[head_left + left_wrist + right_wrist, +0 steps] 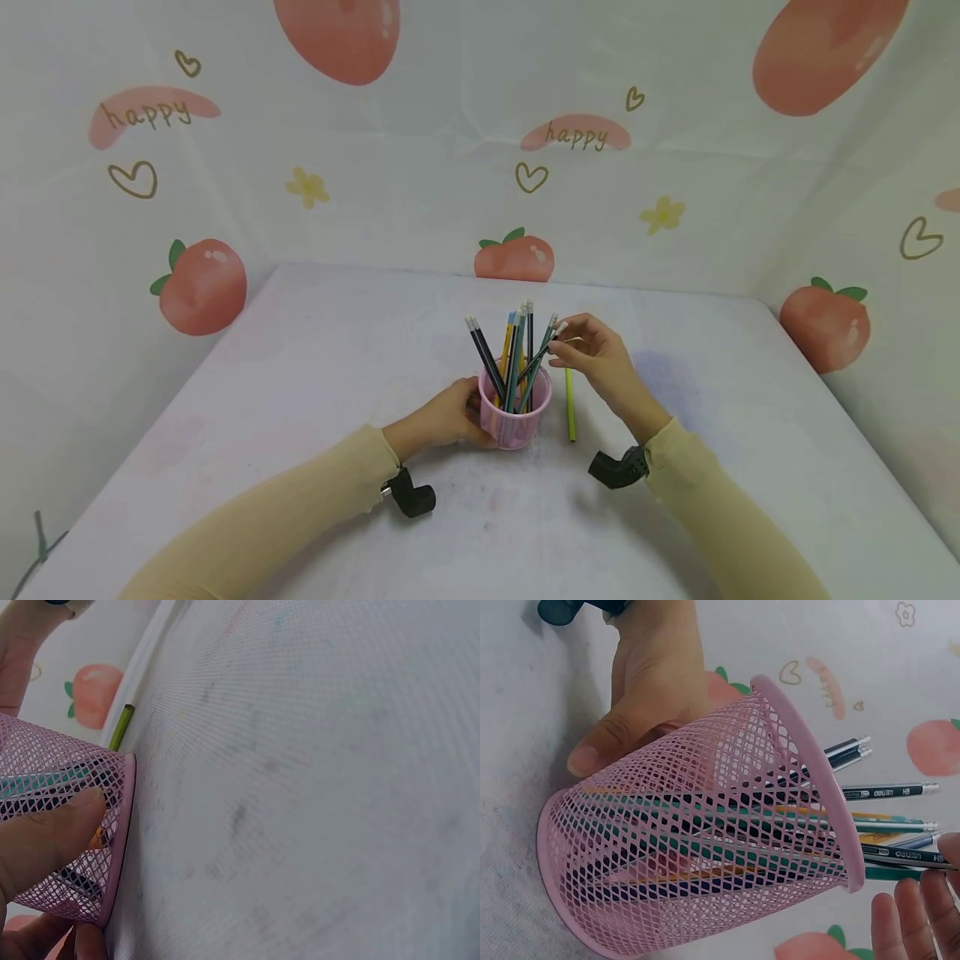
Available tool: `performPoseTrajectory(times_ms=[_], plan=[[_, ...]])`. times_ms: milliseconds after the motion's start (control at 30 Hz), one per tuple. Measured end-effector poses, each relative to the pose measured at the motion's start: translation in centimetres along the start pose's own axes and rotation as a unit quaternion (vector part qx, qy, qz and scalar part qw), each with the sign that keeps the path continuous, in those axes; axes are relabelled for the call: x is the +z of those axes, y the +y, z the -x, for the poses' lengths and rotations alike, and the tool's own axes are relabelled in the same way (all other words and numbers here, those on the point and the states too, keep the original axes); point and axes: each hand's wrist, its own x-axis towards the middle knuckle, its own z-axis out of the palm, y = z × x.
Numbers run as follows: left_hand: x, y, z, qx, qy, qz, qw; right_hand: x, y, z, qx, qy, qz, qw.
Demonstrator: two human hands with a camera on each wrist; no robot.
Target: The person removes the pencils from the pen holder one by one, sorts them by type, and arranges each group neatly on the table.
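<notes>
A pink mesh pencil cup [513,432] stands upright on the table, holding several black, green and yellow pencils with pale tops. My left hand [444,414] grips it from the left, the thumb [56,832] across the mesh near the base. On the other side, my right hand [600,354] pinches the upper end of a black pencil [900,853], which leans right over the rim with its lower part inside the cup. A green pencil [891,874] leans close by the right fingers. Right of the cup, a lime-green stick [571,408] lies on the table.
The white table [360,333] has faint stains and ends at a cloth backdrop [450,100] printed with peaches, hearts and the word "happy". A black wrist camera [412,494] sits at the left cuff and another [619,468] at the right.
</notes>
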Motion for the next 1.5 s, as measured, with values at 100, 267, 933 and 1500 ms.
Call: performPoseTrajectory(times_ms=[100,267,933,1500], plan=[[0.1,0.0,0.0,0.001,0.000,0.004,1.0000,0.1,0.2,0.0,-0.003,-0.004,0.003,1.000],[0.1,0.0,0.0,0.004,-0.002,0.006,1.0000,0.3,0.4,0.0,-0.003,-0.013,0.002,1.000],[0.0,-0.1,-0.1,-0.005,0.003,-0.010,0.9999,-1.4,-1.8,-0.4,-0.048,0.013,-0.070,0.996],[0.1,-0.6,-0.4,-0.012,0.005,-0.012,0.9998,-3.5,-6.2,-1.4,-0.114,0.082,-0.175,0.975]])
